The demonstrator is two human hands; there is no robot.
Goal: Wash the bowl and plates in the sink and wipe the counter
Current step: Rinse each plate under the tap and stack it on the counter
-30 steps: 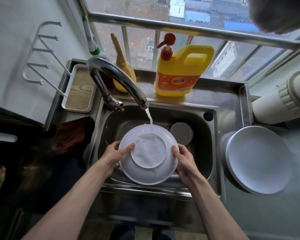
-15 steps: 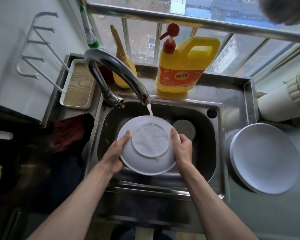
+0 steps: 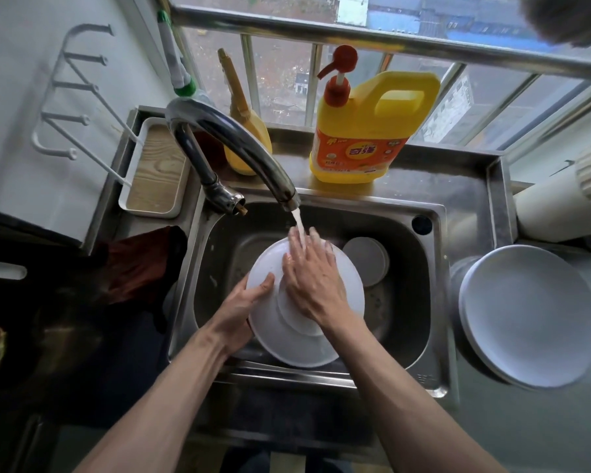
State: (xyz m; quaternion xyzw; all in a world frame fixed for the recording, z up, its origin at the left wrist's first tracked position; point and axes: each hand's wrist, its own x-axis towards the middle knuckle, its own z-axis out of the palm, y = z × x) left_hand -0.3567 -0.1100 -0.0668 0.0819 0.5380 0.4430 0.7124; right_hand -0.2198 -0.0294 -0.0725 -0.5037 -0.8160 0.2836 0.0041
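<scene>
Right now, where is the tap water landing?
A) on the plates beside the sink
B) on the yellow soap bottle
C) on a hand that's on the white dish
C: the tap pours its stream onto the right hand, which lies flat on the white dish in the sink.

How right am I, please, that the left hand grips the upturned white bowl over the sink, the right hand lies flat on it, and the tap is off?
Only the tap is wrong: the head view shows it running, water falling onto the right hand. The left hand does grip the bowl over the sink.
</scene>
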